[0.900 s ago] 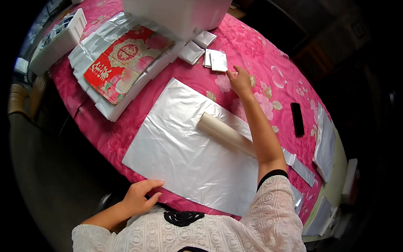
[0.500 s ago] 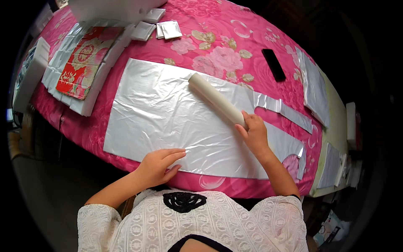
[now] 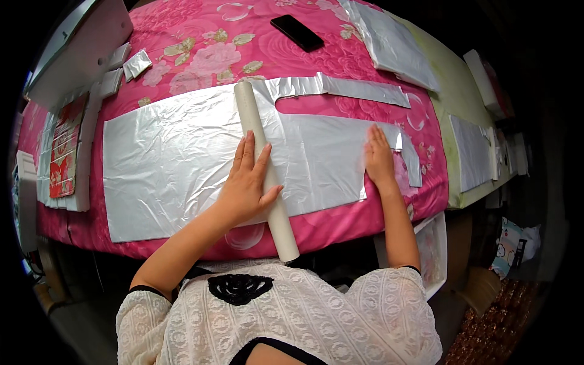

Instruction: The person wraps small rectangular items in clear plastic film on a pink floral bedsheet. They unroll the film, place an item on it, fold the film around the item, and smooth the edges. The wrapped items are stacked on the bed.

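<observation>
A thin silvery-white plastic bag (image 3: 164, 164) lies spread on the table, its handle strips at the right end. Across it rests an off-white tube (image 3: 281, 226), its near end reaching past the table's front edge. My left hand (image 3: 243, 182) lies over the tube's middle with fingers stretched and spread, the thumb at its right side. Over at the handle end, my right hand (image 3: 379, 157) is laid on the plastic, fingers straight and close together, holding nothing. One long handle strip (image 3: 365, 91) runs along the far side, beyond my right hand.
A black phone (image 3: 297, 33) lies beyond the bag. Stacked plastic bags (image 3: 395, 52) are at the far right, with more sheets (image 3: 471, 152) on a pale green cover. At left stand a white box (image 3: 79, 55), small folded packets (image 3: 137, 65) and a red printed packet (image 3: 66, 149) atop folded silver ones.
My right hand has let go of the tube and moved right to the handle end. My left hand has come onto the tube, which has swung to point nearly toward me. The view has turned right.
</observation>
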Demonstrator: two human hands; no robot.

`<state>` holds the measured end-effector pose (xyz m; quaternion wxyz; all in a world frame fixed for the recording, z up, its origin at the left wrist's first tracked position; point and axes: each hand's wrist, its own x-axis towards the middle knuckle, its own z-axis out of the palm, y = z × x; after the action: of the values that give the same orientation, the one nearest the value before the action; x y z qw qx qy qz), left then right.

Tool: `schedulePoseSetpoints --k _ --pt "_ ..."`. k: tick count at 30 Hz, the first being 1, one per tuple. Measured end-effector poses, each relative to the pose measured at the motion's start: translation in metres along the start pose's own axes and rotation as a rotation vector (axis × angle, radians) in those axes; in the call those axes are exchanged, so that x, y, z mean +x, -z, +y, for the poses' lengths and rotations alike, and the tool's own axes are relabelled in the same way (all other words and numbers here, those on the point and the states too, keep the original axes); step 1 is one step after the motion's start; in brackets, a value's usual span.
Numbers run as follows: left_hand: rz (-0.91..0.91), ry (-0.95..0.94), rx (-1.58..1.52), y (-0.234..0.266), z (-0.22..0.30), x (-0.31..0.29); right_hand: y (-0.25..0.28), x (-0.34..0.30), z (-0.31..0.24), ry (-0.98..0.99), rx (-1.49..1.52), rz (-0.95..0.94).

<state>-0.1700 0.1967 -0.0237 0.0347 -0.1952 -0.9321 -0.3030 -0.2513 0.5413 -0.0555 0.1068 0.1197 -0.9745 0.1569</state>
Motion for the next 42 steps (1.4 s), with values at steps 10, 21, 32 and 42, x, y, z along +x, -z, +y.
schedulePoseSetpoints --k 10,21,32,42 --pt "0.053 -0.062 0.056 -0.012 0.009 0.013 0.043 0.005 0.003 -0.039 -0.173 0.343" --pt "-0.269 0.674 -1.163 0.045 -0.011 -0.012 0.038 -0.045 -0.237 0.421 0.804 -0.196" --pt "-0.179 0.963 -0.746 0.117 -0.105 -0.094 0.023 -0.059 -0.246 0.325 0.762 -0.292" --pt "-0.152 0.783 -1.125 0.105 -0.066 -0.086 0.002 -0.023 -0.312 0.230 0.850 -0.589"
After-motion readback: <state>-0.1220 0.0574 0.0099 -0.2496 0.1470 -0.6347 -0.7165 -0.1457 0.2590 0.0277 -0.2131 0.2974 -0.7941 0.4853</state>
